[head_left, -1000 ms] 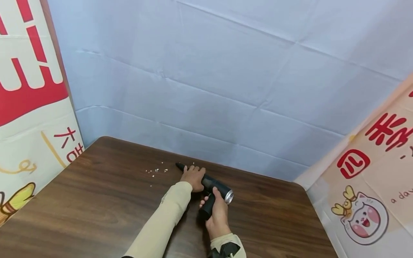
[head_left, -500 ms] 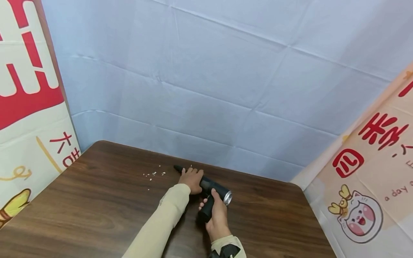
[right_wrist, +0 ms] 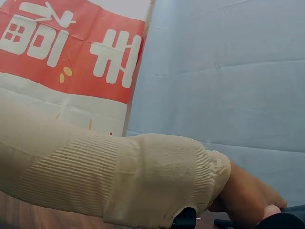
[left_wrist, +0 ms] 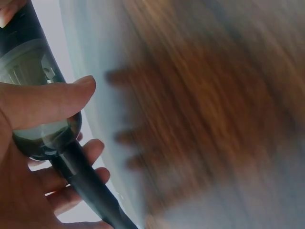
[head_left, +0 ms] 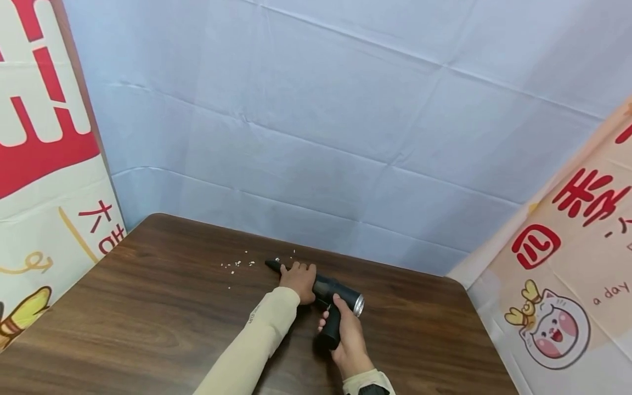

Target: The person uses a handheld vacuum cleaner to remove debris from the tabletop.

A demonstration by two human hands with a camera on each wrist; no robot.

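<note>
A black handheld vacuum cleaner point(head_left: 340, 292) with a pistol handle and a silver rear end lies across both hands in the head view. My left hand point(head_left: 299, 282) grips its front part from above; in the left wrist view the thumb point(left_wrist: 50, 101) crosses the clear dust cup point(left_wrist: 50, 132) and the fingers curl behind the slim nozzle point(left_wrist: 88, 183). The right hand point(head_left: 349, 336) holds the handle point(head_left: 329, 329), thumb up near the body. Close by the nozzle tip point(head_left: 271, 265) are white crumbs point(head_left: 277, 259); more crumbs point(head_left: 238, 263) lie scattered to its left.
The brown wooden table point(head_left: 148, 307) ends at a pale blue cloth wall point(head_left: 316, 137) just beyond the crumbs. Printed banners point(head_left: 548, 274) stand at either side. Seen from the right wrist, the left sleeve point(right_wrist: 157, 176) crosses in front.
Both hands and the vacuum cleaner have shifted a little right and nearer to me. Crumbs behind the nozzle now show. Both grips stay the same.
</note>
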